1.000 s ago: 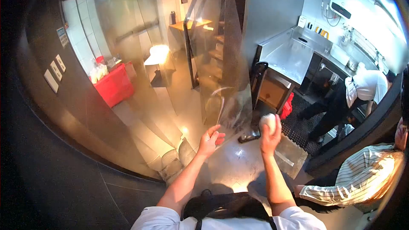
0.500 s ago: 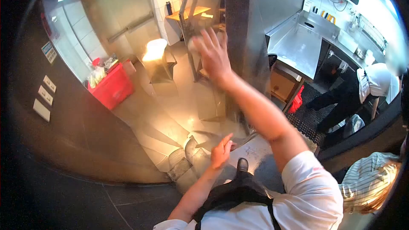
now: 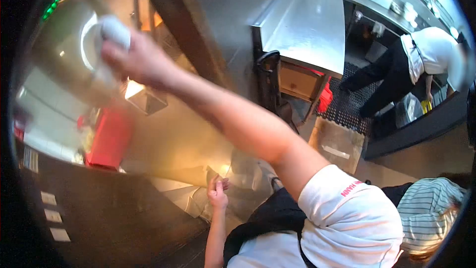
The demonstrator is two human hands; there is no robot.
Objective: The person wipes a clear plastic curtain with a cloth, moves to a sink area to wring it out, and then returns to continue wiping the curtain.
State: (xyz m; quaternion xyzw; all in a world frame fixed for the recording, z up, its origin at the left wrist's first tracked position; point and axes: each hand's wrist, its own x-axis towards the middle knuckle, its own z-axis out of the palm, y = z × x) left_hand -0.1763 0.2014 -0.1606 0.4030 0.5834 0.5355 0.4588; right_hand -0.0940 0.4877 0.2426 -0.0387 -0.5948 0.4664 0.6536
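My right hand (image 3: 141,59) reaches far out to the upper left. Its fingers close around a wadded white cloth (image 3: 116,31), blurred by motion, against a see-through glass pane (image 3: 173,134) that carries hazy reflections. Low in the middle, my left hand (image 3: 218,193) hangs near the pane with loosely bent, parted fingers, and I see nothing held in it. Both forearms are bare, and the right upper arm wears a white sleeve (image 3: 342,193) with red lettering.
Beyond the pane stand a red bin (image 3: 110,136) and a lit stool-like object (image 3: 144,97). A steel counter (image 3: 317,25) runs at upper right, near a bent-over person (image 3: 429,54). Close at my right is another person in a striped top (image 3: 429,208). Black matting (image 3: 347,99) covers some floor.
My view has turned right and tilted. My right hand has swung to the left, going from spread fingers to a grip with the white cloth visible. My left hand has bent its fingers.
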